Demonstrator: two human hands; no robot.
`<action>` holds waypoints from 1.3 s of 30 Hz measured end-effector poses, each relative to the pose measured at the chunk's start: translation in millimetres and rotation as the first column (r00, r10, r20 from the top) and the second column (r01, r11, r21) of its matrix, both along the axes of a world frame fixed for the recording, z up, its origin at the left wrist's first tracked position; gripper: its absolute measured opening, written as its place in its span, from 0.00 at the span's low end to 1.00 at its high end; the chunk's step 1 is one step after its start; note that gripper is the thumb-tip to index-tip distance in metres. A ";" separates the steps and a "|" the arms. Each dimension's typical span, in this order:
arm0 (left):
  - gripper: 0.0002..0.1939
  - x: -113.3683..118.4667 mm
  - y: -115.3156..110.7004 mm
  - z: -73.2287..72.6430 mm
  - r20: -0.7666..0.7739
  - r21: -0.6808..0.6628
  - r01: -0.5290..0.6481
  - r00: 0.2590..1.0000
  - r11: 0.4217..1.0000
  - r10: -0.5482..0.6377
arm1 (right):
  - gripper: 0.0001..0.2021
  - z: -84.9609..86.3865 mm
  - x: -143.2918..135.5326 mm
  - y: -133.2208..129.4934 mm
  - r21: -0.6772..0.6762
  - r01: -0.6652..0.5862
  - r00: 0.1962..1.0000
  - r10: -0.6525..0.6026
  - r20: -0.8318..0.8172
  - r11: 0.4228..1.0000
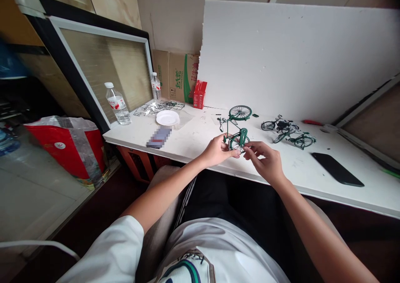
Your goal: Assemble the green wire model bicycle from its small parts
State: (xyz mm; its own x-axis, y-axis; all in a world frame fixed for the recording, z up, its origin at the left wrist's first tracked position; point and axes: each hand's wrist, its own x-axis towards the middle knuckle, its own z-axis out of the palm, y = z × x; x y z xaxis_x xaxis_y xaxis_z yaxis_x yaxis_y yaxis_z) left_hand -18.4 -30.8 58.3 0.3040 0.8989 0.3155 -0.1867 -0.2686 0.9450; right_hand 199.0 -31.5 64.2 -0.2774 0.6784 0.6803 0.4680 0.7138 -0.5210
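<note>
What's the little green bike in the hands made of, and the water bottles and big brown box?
Held green bike: probably plastic, maybe painted metal; its thin parts look smooth and green.
Near bottle and far bottle: shiny clear plastic, it seems; they're see-through.
Brown box: likely dull cardboard, plain brown with printing.
</note>
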 end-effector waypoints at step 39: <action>0.34 -43.0 18.5 25.1 0.112 0.041 -0.216 0.971 0.976 0.210 | 0.15 -25.3 -49.6 125.2 -0.142 0.424 0.685 -0.214 0.697 0.894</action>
